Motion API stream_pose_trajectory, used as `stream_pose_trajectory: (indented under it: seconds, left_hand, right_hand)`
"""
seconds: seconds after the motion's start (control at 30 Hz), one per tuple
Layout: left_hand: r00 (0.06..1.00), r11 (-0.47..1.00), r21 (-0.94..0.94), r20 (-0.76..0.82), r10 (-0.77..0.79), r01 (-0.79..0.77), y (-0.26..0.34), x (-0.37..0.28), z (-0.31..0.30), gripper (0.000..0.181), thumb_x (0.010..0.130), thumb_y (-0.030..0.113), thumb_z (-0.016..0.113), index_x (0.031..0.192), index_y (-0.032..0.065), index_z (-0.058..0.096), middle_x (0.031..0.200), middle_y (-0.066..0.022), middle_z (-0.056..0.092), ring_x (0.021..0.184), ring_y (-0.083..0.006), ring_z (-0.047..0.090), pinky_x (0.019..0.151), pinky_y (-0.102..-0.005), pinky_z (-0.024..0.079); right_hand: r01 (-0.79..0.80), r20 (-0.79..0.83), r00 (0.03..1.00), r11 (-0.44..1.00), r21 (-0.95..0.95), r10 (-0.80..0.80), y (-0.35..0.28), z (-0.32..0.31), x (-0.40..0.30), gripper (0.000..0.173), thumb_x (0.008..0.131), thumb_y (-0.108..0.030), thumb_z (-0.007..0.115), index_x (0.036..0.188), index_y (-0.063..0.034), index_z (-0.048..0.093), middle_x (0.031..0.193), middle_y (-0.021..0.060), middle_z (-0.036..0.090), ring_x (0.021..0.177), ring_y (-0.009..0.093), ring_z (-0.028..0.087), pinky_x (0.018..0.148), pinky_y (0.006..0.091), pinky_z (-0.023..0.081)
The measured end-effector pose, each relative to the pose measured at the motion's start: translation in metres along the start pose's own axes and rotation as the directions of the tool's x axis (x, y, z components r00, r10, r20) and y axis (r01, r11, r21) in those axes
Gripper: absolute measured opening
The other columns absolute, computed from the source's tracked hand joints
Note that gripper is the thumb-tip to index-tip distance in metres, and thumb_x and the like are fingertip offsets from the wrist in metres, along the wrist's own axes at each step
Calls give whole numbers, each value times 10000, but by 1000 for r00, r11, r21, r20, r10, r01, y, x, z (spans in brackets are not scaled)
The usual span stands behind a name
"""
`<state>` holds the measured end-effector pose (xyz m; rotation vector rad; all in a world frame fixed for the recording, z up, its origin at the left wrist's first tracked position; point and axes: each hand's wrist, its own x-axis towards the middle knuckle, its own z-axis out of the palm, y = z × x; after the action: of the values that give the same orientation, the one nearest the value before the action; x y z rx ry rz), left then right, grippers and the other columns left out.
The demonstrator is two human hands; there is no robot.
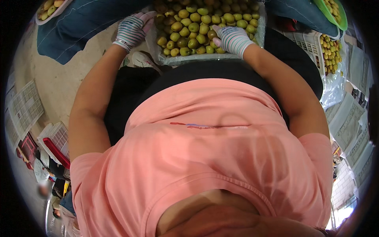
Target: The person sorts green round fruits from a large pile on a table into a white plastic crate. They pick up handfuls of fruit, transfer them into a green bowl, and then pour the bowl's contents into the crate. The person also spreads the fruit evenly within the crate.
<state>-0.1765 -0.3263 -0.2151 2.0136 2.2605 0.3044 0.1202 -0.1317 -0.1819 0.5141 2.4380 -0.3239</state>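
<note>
Before me is a crate lined with clear plastic [189, 60], filled with round yellow-green fruits that look like jujubes [193, 27], some of them browned. My right hand [234, 38], in a striped fingerless glove, reaches over the fruits from the right. Its thumb and forefinger close around a brownish fruit [212, 34]. At the crate's left side is my left hand [133, 29], in a matching striped glove. Its bare fingers point toward the crate's edge, slightly apart, and no fruit shows in them.
Another person's denim-clad legs [71, 29] flank the crate. A pink basket [63, 6] and a green basket [343, 17] hold more fruit. At right stands a white plastic crate [306, 41] near plastic-lined fruit [331, 56]. Stacked white crates [56, 137] stand left; people are behind.
</note>
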Motion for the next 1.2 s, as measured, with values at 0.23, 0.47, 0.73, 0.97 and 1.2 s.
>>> stream_pose_trajectory:
  seconds: [0.23, 0.47, 0.73, 0.97, 1.2]
  left_hand:
    - [973, 973, -36, -32, -228, 227, 2, 23, 42, 420, 998, 221, 584, 1416, 257, 574, 1235, -182, 654, 1133, -376, 623, 975, -457, 521]
    - [946, 943, -167, 204, -252, 287, -20, 30, 41, 425, 1006, 265, 570, 1431, 271, 554, 1339, -170, 614, 1118, -373, 641, 940, -443, 544]
    - [976, 988, 72, 161, -147, 137, 29, 16, 15, 384, 997, 390, 578, 1298, 158, 634, 1100, -162, 662, 972, -358, 674, 874, -439, 555]
    - [860, 755, -447, 413, -301, 479, 12, -1, 28, 447, 954, 478, 627, 1193, 105, 690, 1106, -169, 722, 1040, -340, 687, 916, -418, 538]
    - [965, 936, -239, 108, -239, 258, 14, 47, 23, 397, 1015, 385, 567, 1389, 259, 603, 1096, -137, 732, 922, -304, 709, 852, -385, 561]
  right_hand:
    - [33, 66, 998, 984, -173, -22, -7, 18, 17, 609, 993, -328, 539, 1508, -38, 389, 1170, 208, 690, 1030, 350, 689, 888, 434, 543]
    - [-30, 73, 997, 988, 152, 19, -6, 8, 13, 560, 991, -249, 478, 1523, -92, 406, 1179, 204, 670, 1046, 354, 668, 930, 457, 512]
    - [9, -23, 1000, 989, 150, -6, 1, 10, 15, 480, 1014, -294, 452, 1461, -122, 484, 1274, 184, 641, 1145, 361, 634, 1004, 481, 478]
    - [49, -14, 999, 977, 209, -47, 7, 12, 17, 475, 1038, -333, 442, 1460, -118, 479, 1301, 190, 633, 1176, 373, 618, 1028, 465, 474]
    - [68, -94, 994, 970, 235, -47, 11, 21, 21, 459, 1031, -329, 451, 1431, -111, 510, 1286, 200, 642, 1167, 378, 622, 1029, 433, 482]
